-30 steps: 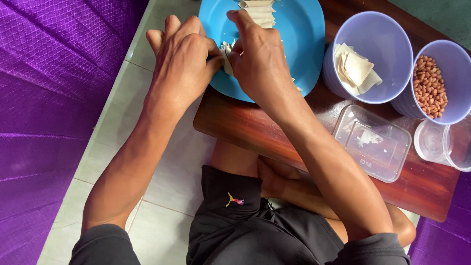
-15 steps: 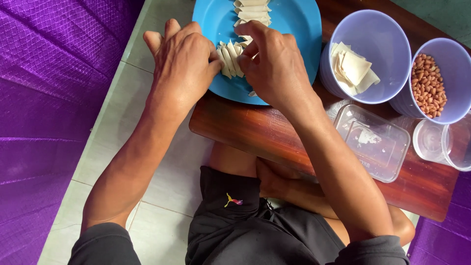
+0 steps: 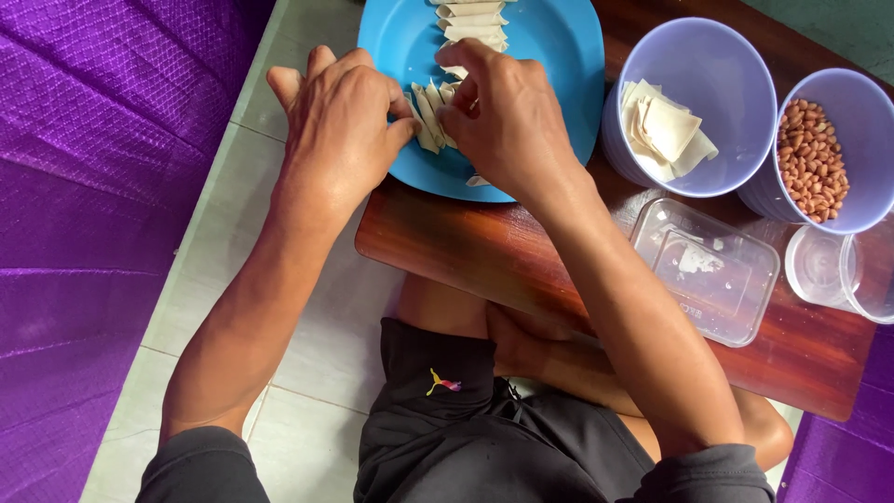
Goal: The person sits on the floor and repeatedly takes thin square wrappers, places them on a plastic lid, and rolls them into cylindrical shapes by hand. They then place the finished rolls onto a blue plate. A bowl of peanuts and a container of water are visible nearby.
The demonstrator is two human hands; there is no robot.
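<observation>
1. Our left hand and right hand pinch close on a small bunch of pale folded wrappers, fingertips meeting over the blue plate.
2. To do this well, we judge a light, even squeeze best, edges lined up, bunch kept low over the plate.
3. More rolled pieces lie in a row at the plate's far side.
4. To the right: a lilac bowl of wrapper sheets, a bowl of peanuts, a clear tub on the wooden board.
5. The rolled row lies just beyond our fingers; the bowls stand apart from them.
</observation>
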